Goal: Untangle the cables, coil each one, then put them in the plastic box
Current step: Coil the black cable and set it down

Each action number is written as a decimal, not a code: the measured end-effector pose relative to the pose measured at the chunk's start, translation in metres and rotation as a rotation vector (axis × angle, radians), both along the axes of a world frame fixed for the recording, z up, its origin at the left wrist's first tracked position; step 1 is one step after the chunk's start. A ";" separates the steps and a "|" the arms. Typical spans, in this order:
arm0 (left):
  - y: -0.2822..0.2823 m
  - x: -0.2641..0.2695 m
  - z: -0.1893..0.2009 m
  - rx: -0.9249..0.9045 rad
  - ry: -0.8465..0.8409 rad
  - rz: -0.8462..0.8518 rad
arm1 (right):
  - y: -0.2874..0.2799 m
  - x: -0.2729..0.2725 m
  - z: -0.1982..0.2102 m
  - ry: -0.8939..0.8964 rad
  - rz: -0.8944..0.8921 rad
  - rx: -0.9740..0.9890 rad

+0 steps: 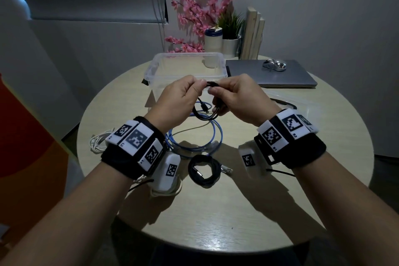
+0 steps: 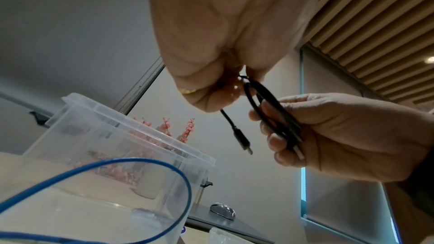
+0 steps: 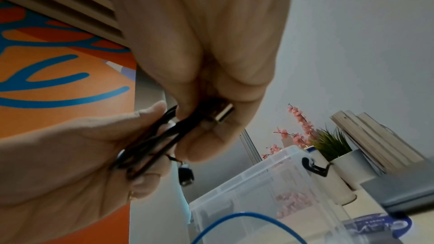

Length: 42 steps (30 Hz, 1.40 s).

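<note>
**Black cable held in both hands**

I'm holding the black cable (image 1: 204, 112) above the tabletop (image 1: 237, 211), before the plastic box (image 1: 185, 65): my left hand (image 1: 179, 97) is pinching one loop, my right hand (image 1: 239, 97) is gripping the bundled loops.

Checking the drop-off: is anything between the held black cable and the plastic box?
Nothing visible. Both hands, left and right, hold the black cable just in front of the open plastic box; its lid is off.
</note>
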<state>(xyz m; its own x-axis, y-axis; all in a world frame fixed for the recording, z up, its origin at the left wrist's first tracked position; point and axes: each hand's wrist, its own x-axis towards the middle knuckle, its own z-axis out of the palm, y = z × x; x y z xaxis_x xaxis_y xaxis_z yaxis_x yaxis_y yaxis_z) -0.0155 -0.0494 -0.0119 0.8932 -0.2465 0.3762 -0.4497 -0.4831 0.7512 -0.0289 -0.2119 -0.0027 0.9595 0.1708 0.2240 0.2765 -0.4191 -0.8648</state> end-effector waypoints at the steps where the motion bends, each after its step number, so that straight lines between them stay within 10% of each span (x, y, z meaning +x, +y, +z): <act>1: 0.002 0.001 -0.001 -0.042 0.032 -0.020 | -0.001 0.002 0.000 0.009 -0.010 0.025; 15: 0.018 0.007 -0.005 -0.316 0.131 0.117 | 0.001 -0.003 0.004 0.076 0.034 0.357; 29: 0.011 -0.005 0.003 -0.788 0.522 -0.123 | 0.006 0.010 -0.002 -0.035 -0.146 0.274; 42: 0.010 -0.009 0.002 -0.462 0.521 -0.124 | 0.016 0.009 -0.002 -0.034 -0.162 0.343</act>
